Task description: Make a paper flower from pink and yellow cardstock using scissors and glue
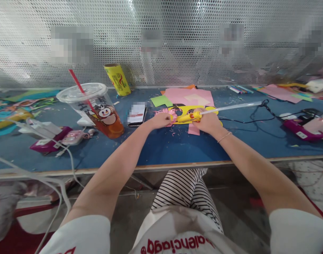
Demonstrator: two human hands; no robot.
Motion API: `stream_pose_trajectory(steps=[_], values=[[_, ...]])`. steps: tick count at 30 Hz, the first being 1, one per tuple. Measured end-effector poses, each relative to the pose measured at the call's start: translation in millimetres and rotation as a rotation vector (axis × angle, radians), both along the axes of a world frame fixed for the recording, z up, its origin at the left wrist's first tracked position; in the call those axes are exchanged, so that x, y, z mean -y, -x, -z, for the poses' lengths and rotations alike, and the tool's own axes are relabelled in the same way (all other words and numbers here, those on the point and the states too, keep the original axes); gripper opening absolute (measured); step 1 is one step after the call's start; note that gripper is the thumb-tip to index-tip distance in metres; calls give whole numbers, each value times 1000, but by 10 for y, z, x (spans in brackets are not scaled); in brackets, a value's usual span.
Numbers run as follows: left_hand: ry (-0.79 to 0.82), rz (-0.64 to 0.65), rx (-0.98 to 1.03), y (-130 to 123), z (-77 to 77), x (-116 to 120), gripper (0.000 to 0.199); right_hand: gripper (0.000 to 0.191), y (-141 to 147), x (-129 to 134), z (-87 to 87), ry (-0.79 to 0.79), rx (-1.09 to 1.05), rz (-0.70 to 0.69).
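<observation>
My right hand is wrapped round a yellow glue gun, with a long clear glue stick jutting out of its back to the right. The gun's nozzle points left, toward my left hand. Those left fingers are pinched at a fringed pink paper piece, close to the nozzle. Beneath the gun lies a yellow paper sheet with rounded cut-outs. A small pink paper strip rests just below my right hand.
Pink paper sheets and a green sheet lie behind my hands. Left of them are a phone, a large drink cup with a red straw and a yellow cardboard tube. A black cord runs right. Perforated metal stands behind.
</observation>
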State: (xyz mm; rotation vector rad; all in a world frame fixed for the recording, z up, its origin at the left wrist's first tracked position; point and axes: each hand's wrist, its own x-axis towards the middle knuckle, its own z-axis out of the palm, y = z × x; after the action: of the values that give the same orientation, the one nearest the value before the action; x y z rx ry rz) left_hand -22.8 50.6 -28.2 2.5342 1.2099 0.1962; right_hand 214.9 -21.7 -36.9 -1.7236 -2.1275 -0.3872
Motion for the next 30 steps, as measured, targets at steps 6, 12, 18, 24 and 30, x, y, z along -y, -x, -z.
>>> stream_pose_trajectory(steps=[6,12,18,24,30], values=[[298,-110,152,48,-2,-34,10,39,15,-2,0,12,-6,13],[126,-55,30,7,-5,-40,21,37,24,3,-4,4,0,24],[-77,-124,-119,-127,-18,82,41,38,-9,-1,-26,-48,-26,69],[-164,-154,-122,-158,21,101,39,38,-40,9,-39,-64,-51,67],[-119,-51,-53,-73,56,-43,35,40,-37,8,-35,-69,-44,66]])
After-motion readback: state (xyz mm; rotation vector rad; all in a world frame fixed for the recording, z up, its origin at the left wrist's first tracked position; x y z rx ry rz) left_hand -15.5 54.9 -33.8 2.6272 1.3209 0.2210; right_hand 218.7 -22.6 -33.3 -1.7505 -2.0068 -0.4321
